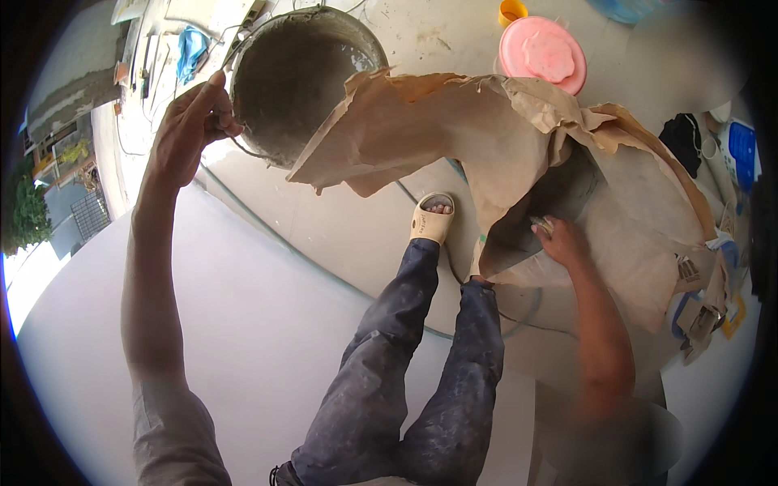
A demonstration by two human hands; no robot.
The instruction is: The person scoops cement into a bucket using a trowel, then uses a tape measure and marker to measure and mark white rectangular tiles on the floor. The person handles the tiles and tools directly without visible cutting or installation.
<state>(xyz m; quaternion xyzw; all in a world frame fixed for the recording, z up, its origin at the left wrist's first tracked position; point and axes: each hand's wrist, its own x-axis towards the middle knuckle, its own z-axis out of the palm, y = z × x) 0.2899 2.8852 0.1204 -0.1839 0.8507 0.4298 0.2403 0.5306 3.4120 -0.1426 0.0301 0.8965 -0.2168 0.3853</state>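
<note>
My left hand (190,130) is closed on the thin wire handle of a round, dark bucket (377,44). Grey residue coats the inside of the bucket. At the right, my right hand (563,241) reaches into the mouth of a large torn brown paper sack (429,121). Its fingers are closed around something small and pale that I cannot make out. Grey shadow fills the opening by that hand, and what lies deeper in the sack is hidden. One ragged flap of paper stretches left as far as the bucket's edge.
Beyond the sack are a pink round lid or tub (543,55) and a yellow cup (512,10). A hose (271,235) crosses the floor by my sandalled foot (433,217). Blue plastic (191,53) lies at far left, a blue container (741,154) at far right.
</note>
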